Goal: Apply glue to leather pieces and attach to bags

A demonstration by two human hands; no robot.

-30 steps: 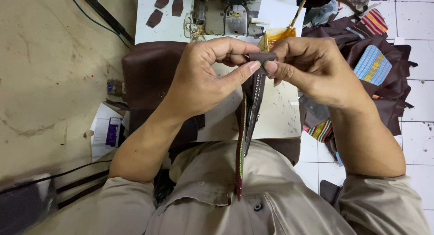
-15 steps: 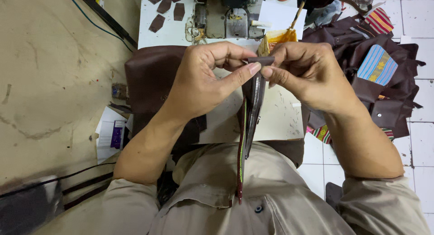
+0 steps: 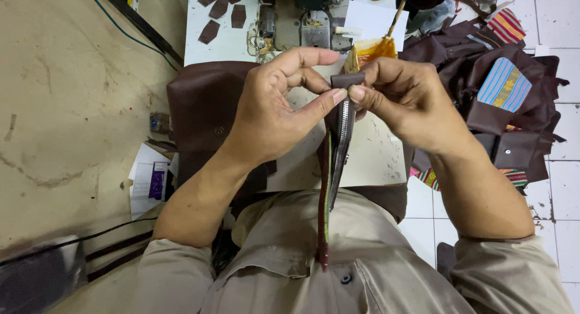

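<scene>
Your left hand [image 3: 275, 114] & right hand [image 3: 402, 99] both pinch shut on the dark tab topping the zipper strip [image 3: 339, 145], held up over the counter [image 3: 368, 163]; strip hangs to your shirt, so teeth face you; glue pot [image 3: 371, 51] w/ brush sits behind

A stained concrete floor [image 3: 66, 108] lies left, white floor tiles [image 3: 559, 187] right; a white worktable [image 3: 223, 45] holds a sewing machine [image 3: 302, 18].

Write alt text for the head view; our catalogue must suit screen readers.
Two bare hands, left hand and right hand, pinch the top of a dark brown zipper strip that hangs toward the lap. Behind stand a sewing machine and brown leather pieces.
</scene>
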